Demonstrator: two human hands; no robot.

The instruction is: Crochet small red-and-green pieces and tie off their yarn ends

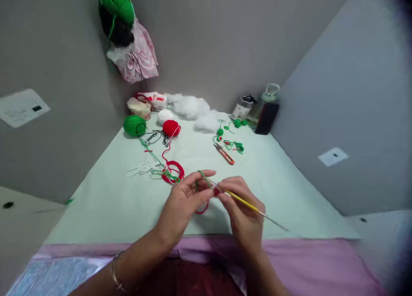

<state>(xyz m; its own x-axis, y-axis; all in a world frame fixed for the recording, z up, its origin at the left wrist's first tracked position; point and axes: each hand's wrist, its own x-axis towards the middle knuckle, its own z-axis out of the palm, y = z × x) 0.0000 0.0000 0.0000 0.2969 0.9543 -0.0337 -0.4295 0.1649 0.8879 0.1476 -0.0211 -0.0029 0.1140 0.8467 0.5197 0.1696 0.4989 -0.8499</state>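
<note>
My left hand (185,197) pinches a small red crochet piece (216,190) between thumb and fingers. Green yarn (203,175) runs over its raised index finger. In my right hand (243,210) is a crochet hook (241,200) with a yellow grip, its metal tail pointing down to the right. The hook's tip meets the crochet piece between the two hands, and the fingers partly hide the stitches. A loop of red yarn (202,209) hangs below the left hand. Just beyond lies a ring of red yarn (182,171) tangled with green and white strands.
Orange thread snips (224,154) lie beyond my hands, near small green-and-red crochet pieces (228,144). Green (134,126) and red yarn balls (171,128) sit at the back left, white stuffing (189,107) along the back. A green bottle (268,98) and a dark phone-like slab (267,118) stand back right.
</note>
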